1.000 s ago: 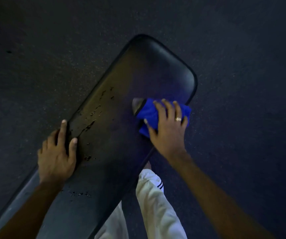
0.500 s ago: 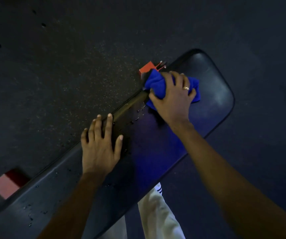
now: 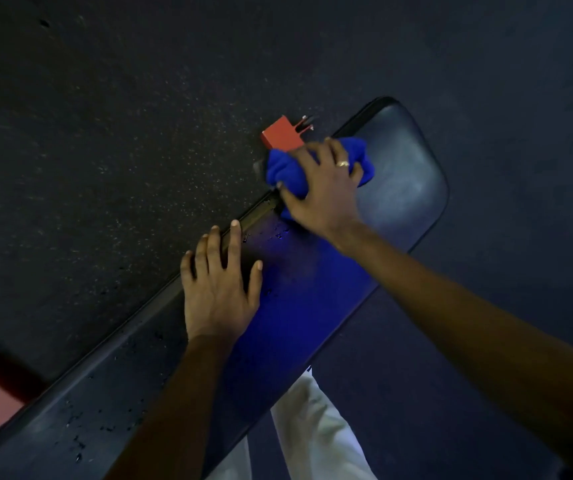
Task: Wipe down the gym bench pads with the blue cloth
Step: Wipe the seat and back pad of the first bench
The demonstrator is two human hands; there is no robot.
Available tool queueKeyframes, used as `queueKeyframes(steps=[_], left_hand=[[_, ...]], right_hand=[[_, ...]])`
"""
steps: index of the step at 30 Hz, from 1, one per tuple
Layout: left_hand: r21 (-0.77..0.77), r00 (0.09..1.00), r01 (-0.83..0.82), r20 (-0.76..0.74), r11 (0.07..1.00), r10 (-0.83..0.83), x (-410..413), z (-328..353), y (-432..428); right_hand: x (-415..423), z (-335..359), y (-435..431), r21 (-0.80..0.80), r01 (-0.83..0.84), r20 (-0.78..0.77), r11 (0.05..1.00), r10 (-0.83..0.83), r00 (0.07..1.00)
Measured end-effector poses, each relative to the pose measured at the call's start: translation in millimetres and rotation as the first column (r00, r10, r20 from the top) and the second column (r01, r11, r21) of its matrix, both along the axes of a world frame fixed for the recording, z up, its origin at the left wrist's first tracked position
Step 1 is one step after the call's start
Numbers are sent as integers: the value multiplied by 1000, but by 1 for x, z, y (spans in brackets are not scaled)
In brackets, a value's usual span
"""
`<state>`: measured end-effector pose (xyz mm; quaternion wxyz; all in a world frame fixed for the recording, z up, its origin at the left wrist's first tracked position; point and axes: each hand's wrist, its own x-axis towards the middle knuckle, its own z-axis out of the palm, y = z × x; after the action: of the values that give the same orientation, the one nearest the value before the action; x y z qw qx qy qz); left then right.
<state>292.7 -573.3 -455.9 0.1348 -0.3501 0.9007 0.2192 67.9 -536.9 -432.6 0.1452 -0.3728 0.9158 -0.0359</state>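
Shifted toward the bench pad's (image 3: 406, 174) far edge, right fingers (image 3: 333, 151) grip blue cloth (image 3: 283, 171); left fingers (image 3: 235, 244) spread flat

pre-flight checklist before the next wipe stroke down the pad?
1. Right hand grips the bunched blue cloth: ok.
2. Cloth pressed on the bench pad, at its far-side edge: ok.
3. Left hand flat on the pad, bracing: ok.
4. Stroke path toward the near end free: not ok, the left hand lies across it.
5. Pad dry: not ok, droplets beside the cloth and more near the lower end.
6. Cloth dampness: cannot tell.
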Motion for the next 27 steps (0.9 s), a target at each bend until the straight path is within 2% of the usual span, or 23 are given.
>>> queueKeyframes(steps=[3,4,5,7,10,12,14,16,17,19,21,22,24,27], left_hand=[[5,1000,-20,-16,1000,20,-1,-2,0],[12,1000,-23,-19,1000,23,-1,-2,0],[15,999,-24,-22,1000,25,-1,-2,0],[13,999,-23,-34,1000,24,0,-2,-1],[11,998,-29,-47,1000,30,0,-4,0],[9,998,-32,-44,999,33,-1,-5,-1],[10,997,-40,-60,999,41,0,-6,0],[-1,996,-49,-78,999,49,1,-7,1],[-7,995,-49,-85,999,49,1,-8,1],[-28,995,-54,-91,998,51,1,-11,2],[-49,995,-55,-87,997,50,1,-11,3],[-53,995,-55,-88,997,50,1,-11,4],[-67,994,-58,-93,996,52,1,-11,5],[-88,993,-73,-99,993,64,0,-10,6]], right_hand=[[1,9,14,61,-222,54,973,219,974],[-10,9,13,76,-248,41,966,246,968],[-22,7,11,91,-221,13,971,221,975],[-37,1,8,85,-26,-68,996,31,997],[-4,-7,17,-56,248,-113,967,-253,961],[43,-8,33,-98,267,-46,959,-273,961],[76,-4,63,-53,159,-14,986,-160,987],[72,-2,94,1,53,-37,999,-53,998],[56,-2,103,15,60,-61,998,-59,996],[16,-4,107,-11,235,-96,972,-235,967],[-13,-8,101,-72,454,-104,888,-460,882],[-14,-9,99,-80,501,-111,861,-508,854],[11,-10,103,-83,465,-101,881,-472,876],[86,-3,138,-17,193,-15,981,-193,981]])
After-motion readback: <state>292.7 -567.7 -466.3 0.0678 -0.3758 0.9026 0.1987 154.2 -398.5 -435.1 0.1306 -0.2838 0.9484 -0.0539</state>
